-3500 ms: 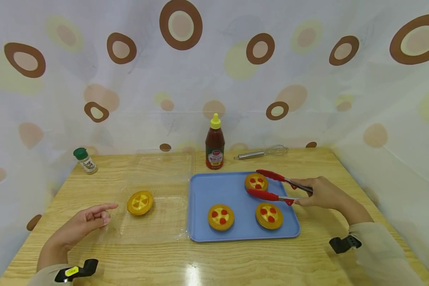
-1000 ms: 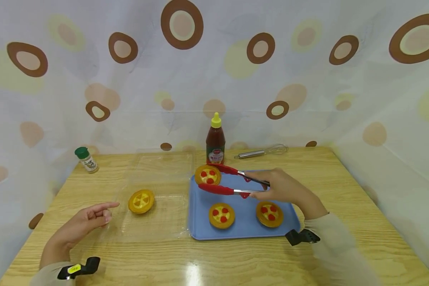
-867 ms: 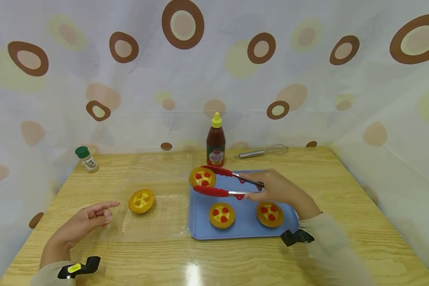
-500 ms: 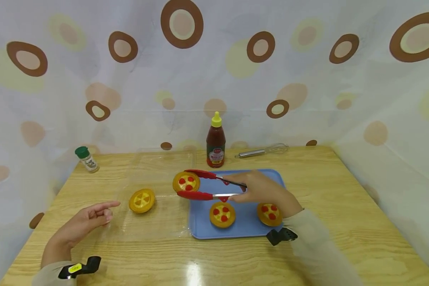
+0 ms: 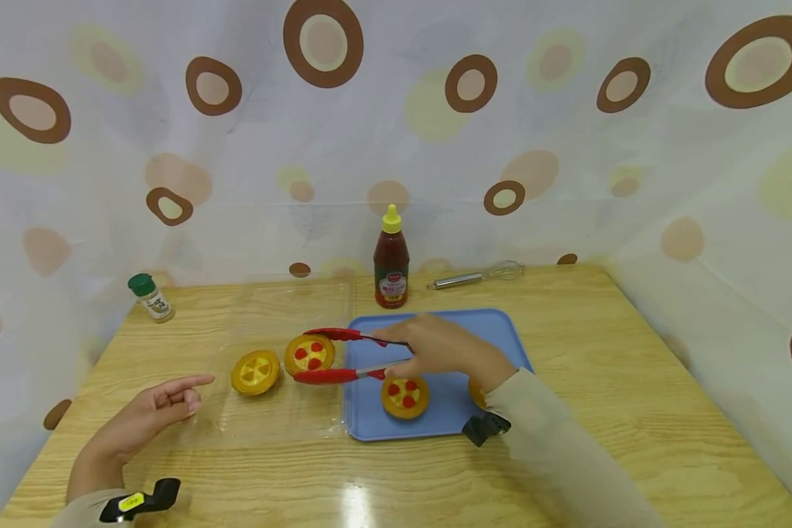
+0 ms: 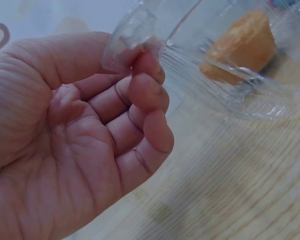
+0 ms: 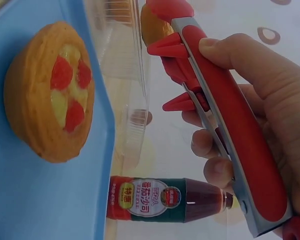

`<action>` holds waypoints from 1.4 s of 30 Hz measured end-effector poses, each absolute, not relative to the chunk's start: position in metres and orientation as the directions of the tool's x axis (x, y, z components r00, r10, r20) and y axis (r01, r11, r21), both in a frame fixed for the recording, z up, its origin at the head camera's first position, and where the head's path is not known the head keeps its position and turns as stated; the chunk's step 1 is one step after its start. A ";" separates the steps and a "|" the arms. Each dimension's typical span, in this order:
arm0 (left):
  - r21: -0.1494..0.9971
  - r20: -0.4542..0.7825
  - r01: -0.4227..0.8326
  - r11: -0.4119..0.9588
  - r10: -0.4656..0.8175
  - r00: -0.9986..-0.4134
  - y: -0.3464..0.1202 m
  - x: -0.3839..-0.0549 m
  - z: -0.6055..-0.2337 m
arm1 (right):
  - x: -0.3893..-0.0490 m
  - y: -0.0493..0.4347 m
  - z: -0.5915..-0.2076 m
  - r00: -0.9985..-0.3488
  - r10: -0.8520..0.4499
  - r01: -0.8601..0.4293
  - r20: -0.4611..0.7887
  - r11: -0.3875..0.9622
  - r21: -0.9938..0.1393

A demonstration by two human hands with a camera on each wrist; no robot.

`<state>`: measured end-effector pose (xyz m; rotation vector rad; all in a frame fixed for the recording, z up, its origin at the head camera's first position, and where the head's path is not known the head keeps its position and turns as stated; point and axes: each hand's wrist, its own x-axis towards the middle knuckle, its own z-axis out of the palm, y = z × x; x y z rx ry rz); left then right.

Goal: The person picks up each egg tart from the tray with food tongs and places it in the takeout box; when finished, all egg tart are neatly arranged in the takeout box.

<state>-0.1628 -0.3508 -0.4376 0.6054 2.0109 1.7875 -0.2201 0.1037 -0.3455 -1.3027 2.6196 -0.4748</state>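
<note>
In the head view my right hand [image 5: 438,345] grips red-tipped tongs [image 5: 326,376], whose ends clasp a tart with red toppings [image 5: 310,354]. This tart is over the base of a clear plastic clamshell container [image 5: 284,422], just right of a tart with yellow wedges [image 5: 255,372] lying inside. At the container's left side is my left hand [image 5: 141,418]; the left wrist view shows its thumb and fingertips pinching the clear rim. Another red-topped tart [image 5: 405,397] sits on the blue tray [image 5: 369,422]. A further tart [image 5: 477,392] there is mostly hidden by my right forearm.
Behind the tray stands a ketchup bottle [image 5: 391,264] with a yellow cap. A whisk [image 5: 465,279] lies at the back right. The green-capped shaker [image 5: 150,297] is at the back left. The container's open lid [image 5: 293,301] lies back toward the patterned curtain.
My right hand has carried the tart in the tongs leftward, from the tray's back right corner to over the container base. My left hand has stayed at the container's side.
</note>
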 end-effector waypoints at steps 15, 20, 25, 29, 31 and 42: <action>0.990 -0.033 0.044 0.132 0.532 -0.846 -0.349 -0.162 -0.435 | -0.225 0.074 -0.344 -0.605 -0.788 -0.731 -0.115 0.606 -0.313; 0.990 -0.033 0.044 0.131 0.535 -0.845 -0.349 -0.163 -0.435 | -0.224 0.068 -0.344 -0.627 -0.765 -0.717 -0.148 0.641 -0.274; 0.990 -0.036 0.043 0.136 0.528 -0.848 -0.350 -0.163 -0.436 | -0.221 0.060 -0.341 -0.646 -0.745 -0.719 -0.164 0.667 -0.198; 0.990 -0.031 0.048 0.135 0.528 -0.849 -0.350 -0.162 -0.437 | -0.218 0.054 -0.340 -0.661 -0.728 -0.718 -0.180 0.684 -0.131; 0.990 -0.029 0.050 0.134 0.529 -0.848 -0.350 -0.161 -0.436 | -0.218 0.053 -0.340 -0.665 -0.722 -0.716 -0.188 0.689 -0.112; 0.991 -0.021 0.054 0.126 0.526 -0.850 -0.347 -0.159 -0.434 | -0.217 0.053 -0.344 -0.677 -0.711 -0.695 -0.189 0.703 -0.153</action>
